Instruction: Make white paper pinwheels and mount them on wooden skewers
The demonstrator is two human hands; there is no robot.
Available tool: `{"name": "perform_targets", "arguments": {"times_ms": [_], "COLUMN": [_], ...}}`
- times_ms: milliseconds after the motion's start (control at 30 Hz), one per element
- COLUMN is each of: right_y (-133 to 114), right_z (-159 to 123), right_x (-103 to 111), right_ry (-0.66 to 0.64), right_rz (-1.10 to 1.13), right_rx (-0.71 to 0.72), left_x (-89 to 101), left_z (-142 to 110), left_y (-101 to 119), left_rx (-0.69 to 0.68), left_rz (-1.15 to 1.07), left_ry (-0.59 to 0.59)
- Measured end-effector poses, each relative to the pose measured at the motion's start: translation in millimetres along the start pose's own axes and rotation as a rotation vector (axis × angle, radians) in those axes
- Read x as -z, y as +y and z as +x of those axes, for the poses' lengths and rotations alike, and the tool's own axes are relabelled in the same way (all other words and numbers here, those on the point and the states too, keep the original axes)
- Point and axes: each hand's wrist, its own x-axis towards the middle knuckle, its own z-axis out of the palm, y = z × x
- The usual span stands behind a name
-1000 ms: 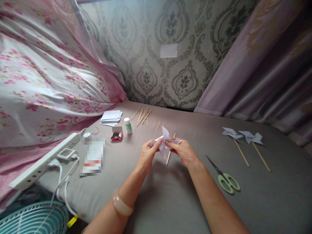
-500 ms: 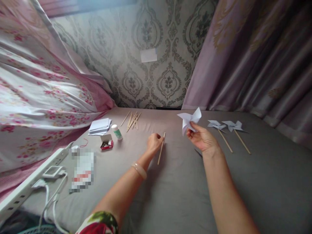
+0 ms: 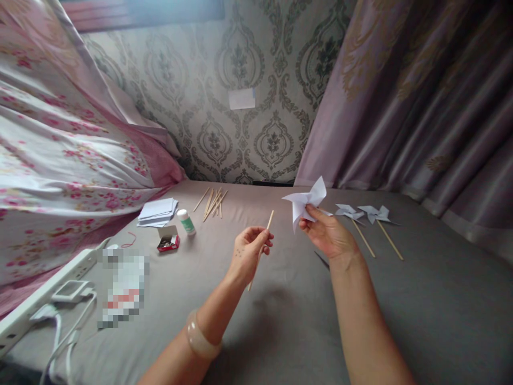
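My left hand (image 3: pixel 251 248) is closed around a thin wooden stick (image 3: pixel 270 218), held tilted above the grey sheet. To its right, my right hand (image 3: pixel 331 232) pinches a white paper pinwheel (image 3: pixel 302 206) near its middle, with the blades facing away from me. Stick and pinwheel are apart. Two finished-looking pinwheels on sticks, one (image 3: pixel 350 213) nearer my right hand and another (image 3: pixel 377 214) beyond it, lie on the sheet at the right. Several loose wooden sticks (image 3: pixel 214 203) lie in a pile at the back left.
Left of the sticks are a stack of white paper (image 3: pixel 157 212), a white-and-green bottle (image 3: pixel 186 222) and a small open red box (image 3: pixel 168 243). A power strip (image 3: pixel 48 299) with cables runs along the left edge. A dark pointed object (image 3: pixel 321 260) lies partly behind my right wrist.
My left hand has lifted the stick off the sheet and turned so its fingers face the pinwheel. The pinwheel stays in my right hand, and the view has shifted slightly.
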Motion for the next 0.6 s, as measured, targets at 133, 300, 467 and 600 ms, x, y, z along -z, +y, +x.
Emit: {"name": "perform_targets", "arguments": {"times_ms": [133, 300, 467, 600], "right_y": [-3, -1, 1, 1], "right_z": [-14, -28, -42, -58], "right_x": [-9, -14, -22, -40], "right_ry": [-0.095, -0.262, -0.432, -0.599], "right_rz": [-0.073, -0.31, -0.71, -0.942], "right_rx": [0.126, 0.232, 0.455, 0.641], "left_x": [4.0, 17.1, 26.1, 30.1], "left_z": [-28, -37, -41, -43], "left_y": [14, 18, 24, 26], "left_rx": [0.07, 0.124, 0.145, 0.162], "left_rz": [-0.303, -0.454, -0.513, -0.542], "left_ry": [-0.041, -0.048, 0.005, 0.019]}}
